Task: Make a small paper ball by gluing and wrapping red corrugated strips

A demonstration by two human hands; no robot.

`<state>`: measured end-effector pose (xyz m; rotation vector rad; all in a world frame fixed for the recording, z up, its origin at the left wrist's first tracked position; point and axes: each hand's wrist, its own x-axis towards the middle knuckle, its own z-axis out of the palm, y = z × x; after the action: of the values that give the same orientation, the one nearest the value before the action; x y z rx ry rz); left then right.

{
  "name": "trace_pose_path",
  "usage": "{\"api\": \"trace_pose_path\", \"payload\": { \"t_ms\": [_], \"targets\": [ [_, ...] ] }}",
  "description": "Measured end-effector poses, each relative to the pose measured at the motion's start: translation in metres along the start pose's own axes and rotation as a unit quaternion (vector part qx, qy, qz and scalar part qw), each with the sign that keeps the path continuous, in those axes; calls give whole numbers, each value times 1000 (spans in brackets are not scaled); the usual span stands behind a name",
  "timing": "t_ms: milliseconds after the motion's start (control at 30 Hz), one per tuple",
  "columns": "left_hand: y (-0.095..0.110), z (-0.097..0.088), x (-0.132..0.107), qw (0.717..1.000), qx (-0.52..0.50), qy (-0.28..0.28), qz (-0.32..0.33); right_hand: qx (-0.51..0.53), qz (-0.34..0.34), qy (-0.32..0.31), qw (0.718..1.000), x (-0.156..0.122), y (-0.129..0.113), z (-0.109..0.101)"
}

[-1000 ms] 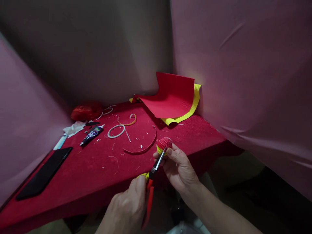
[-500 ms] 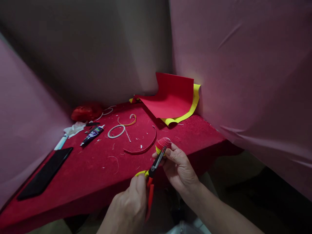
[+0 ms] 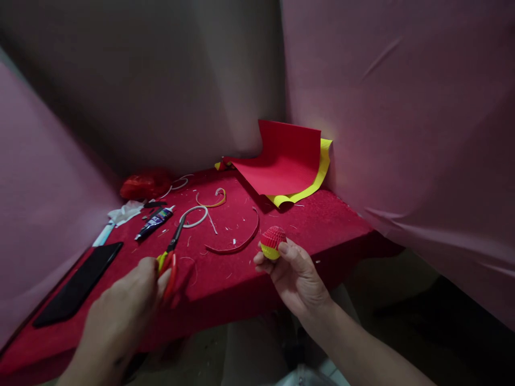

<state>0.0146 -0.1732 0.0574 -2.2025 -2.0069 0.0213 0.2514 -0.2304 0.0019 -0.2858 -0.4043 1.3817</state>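
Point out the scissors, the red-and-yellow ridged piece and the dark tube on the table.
Scissors (image 3: pixel 173 244): head view, where the blades meet near the pivot.
Red-and-yellow ridged piece (image 3: pixel 273 238): head view, on its red part, above the yellow.
Dark tube (image 3: pixel 155 223): head view, middle of its body.

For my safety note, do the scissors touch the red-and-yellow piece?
No, the left hand holds the scissors apart from the red-and-yellow piece in the right hand, with tablecloth visible between them.
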Motion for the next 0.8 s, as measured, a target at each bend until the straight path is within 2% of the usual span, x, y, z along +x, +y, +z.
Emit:
{"api": "trace_pose_path", "payload": {
  "t_ms": [100,200,267,333,367,400,500,567,600,700,800],
  "targets": [
    [-15,1,18,996,82,-15,-42,-14,-6,-2,1000,-1,0,1],
    [-21,5,23,995,84,-16,-58,-39,-10,-11,999,-2,0,2],
    [-19,5,22,998,48,-16,-28,-56,-11,-17,998,-2,0,2],
    [-9,3,19,998,-46,14,37,-73,-13,-22,997,-3,2,2],
    [-1,2,15,989,-122,47,75,-83,-13,-26,996,-3,3,2],
    [10,0,11,967,-213,88,110,-93,-14,-31,995,-3,4,3],
    [48,-7,-4,857,-453,77,232,-109,-3,-50,993,-3,7,5],
    [72,-13,-14,791,-515,82,321,-98,10,-56,994,-3,9,7],
    [81,-16,-17,775,-525,83,341,-89,15,-56,994,-3,9,8],
    [98,-18,-21,778,-500,124,361,-65,21,-54,996,-3,9,8],
    [103,-14,-19,781,-479,169,364,-57,30,-46,997,-3,9,6]
  ]
}}
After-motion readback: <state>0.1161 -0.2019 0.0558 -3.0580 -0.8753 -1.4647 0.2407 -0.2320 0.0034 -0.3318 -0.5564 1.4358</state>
